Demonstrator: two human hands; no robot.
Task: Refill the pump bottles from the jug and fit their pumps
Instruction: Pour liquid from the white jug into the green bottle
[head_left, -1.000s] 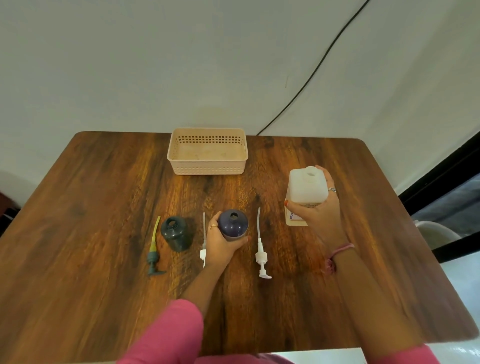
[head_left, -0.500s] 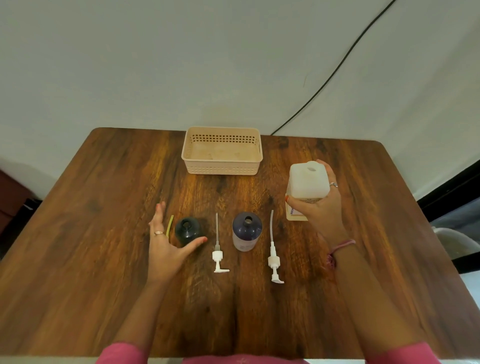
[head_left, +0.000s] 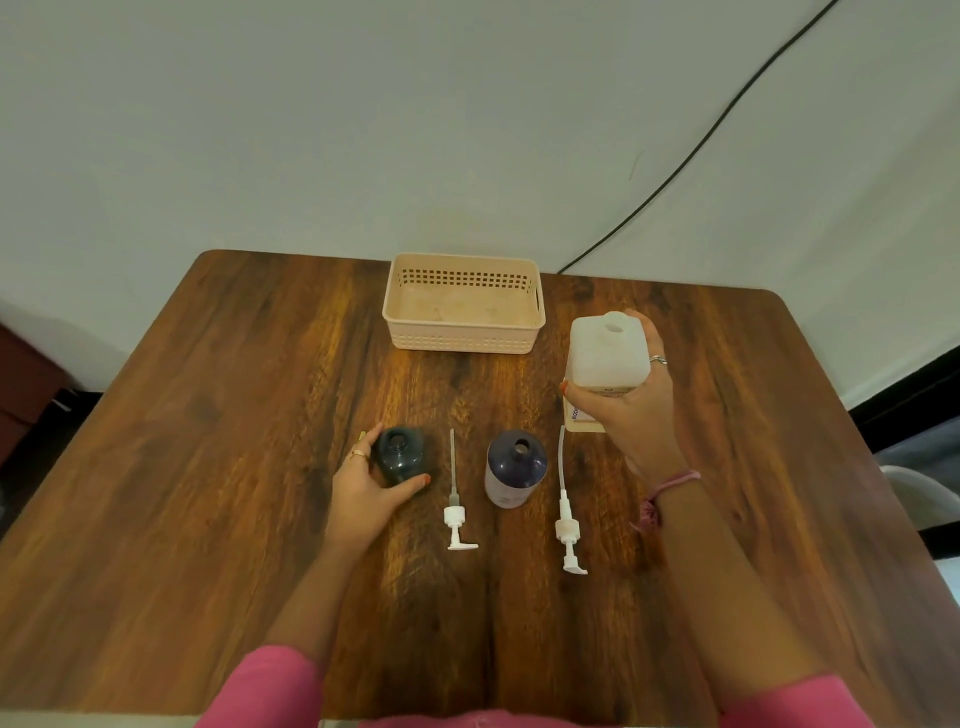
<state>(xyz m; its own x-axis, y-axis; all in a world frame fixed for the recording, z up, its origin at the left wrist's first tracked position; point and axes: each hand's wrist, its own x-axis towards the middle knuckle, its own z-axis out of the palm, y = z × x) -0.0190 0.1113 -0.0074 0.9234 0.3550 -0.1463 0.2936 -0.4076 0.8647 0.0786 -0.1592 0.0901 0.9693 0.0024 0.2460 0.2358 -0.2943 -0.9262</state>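
Observation:
Two open-necked bottles stand on the wooden table (head_left: 208, 467). My left hand (head_left: 366, 493) wraps around the dark green bottle (head_left: 397, 457) on the left; the green pump beside it is mostly hidden by that hand. The dark purple bottle (head_left: 515, 467) stands free in the middle. A white pump (head_left: 456, 512) lies between the bottles, and a second white pump (head_left: 566, 519) lies to the right of the purple bottle. My right hand (head_left: 631, 410) grips the white uncapped jug (head_left: 608, 353), upright at the right.
A beige perforated basket (head_left: 462, 340), nothing inside it, sits at the back middle of the table. A black cable (head_left: 701, 145) runs up the wall behind. The table's right edge borders a dark strip and a white chair.
My left hand let go of the purple bottle, moved left and closed around the dark green bottle. My right hand has kept holding the jug in about the same spot.

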